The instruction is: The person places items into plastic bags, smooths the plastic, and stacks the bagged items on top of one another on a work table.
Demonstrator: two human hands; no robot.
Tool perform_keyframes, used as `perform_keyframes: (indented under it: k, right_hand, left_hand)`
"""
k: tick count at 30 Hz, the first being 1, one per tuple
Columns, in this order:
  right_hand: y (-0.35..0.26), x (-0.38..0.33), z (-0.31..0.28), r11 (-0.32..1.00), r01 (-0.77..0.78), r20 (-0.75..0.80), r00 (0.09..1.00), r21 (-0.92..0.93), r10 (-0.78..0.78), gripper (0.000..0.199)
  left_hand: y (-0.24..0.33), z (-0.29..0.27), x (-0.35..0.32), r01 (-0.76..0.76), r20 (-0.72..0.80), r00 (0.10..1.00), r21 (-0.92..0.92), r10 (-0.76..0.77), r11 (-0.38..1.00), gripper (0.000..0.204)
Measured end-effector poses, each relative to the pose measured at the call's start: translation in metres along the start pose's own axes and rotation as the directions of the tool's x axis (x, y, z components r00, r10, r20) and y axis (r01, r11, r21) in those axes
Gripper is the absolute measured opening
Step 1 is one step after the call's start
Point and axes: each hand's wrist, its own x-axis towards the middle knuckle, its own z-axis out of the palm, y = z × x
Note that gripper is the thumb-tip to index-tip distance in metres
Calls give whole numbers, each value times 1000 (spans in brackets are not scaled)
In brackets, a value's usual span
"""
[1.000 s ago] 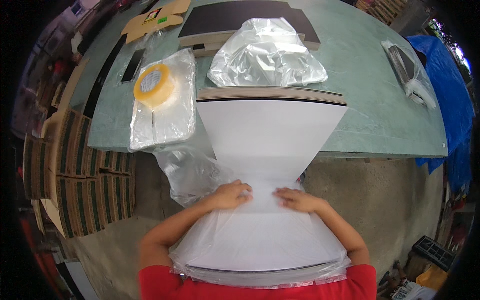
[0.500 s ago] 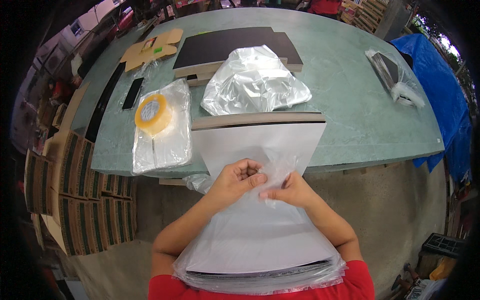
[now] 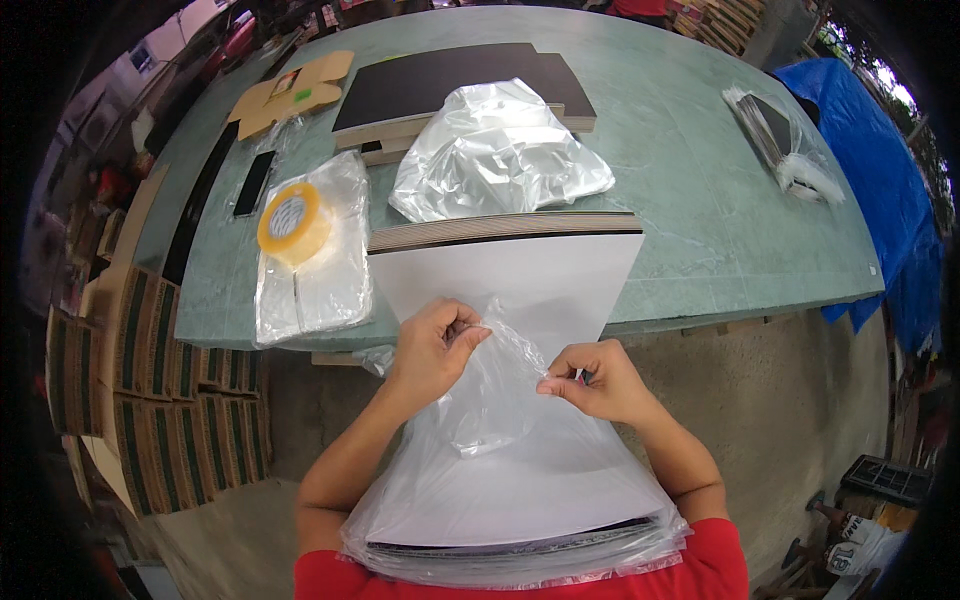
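The left hand [image 3: 437,345] and right hand [image 3: 600,381] (the left slightly higher) are both pinched, forearms [image 3: 362,447] slanting inward from bent elbows [image 3: 322,492].

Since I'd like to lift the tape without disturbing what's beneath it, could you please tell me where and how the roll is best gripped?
I'd probably grip the tape roll across opposite sides of its thick outer rim, coming down from above: it appears to lie flat on the clear plastic bundle, round face up, with nothing covering it.
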Motion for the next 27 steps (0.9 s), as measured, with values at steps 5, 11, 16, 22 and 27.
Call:
perform_keyframes:
  k: [5, 11, 16, 22, 27]
  right_hand:
    - [24, 5, 3, 853, -59, -18, 997, 519, 80, 18]
    - [32, 21, 28, 385, -47, 64, 997, 922, -31, 19]
    - [21, 5, 8, 479, -2, 3, 1000, 878, -2, 20]
    - [16, 22, 33, 366, -56, 62, 998, 929, -4, 22]
    - [19, 8, 17, 234, -29, 50, 995, 972, -84, 24]
  left_hand:
    - [29, -11, -5, -105, 33, 994, 169, 101, 980, 15]
    - [26, 6, -18, -42, 285, 953, -220, 106, 975, 14]
    - [-26, -74, -11, 127, -443, 892, 40, -96, 991, 11]
    - [59, -3, -21, -70, 212, 974, -45, 78, 997, 10]
    - [-2, -14, -18, 102, 74, 992, 26, -104, 994, 10]
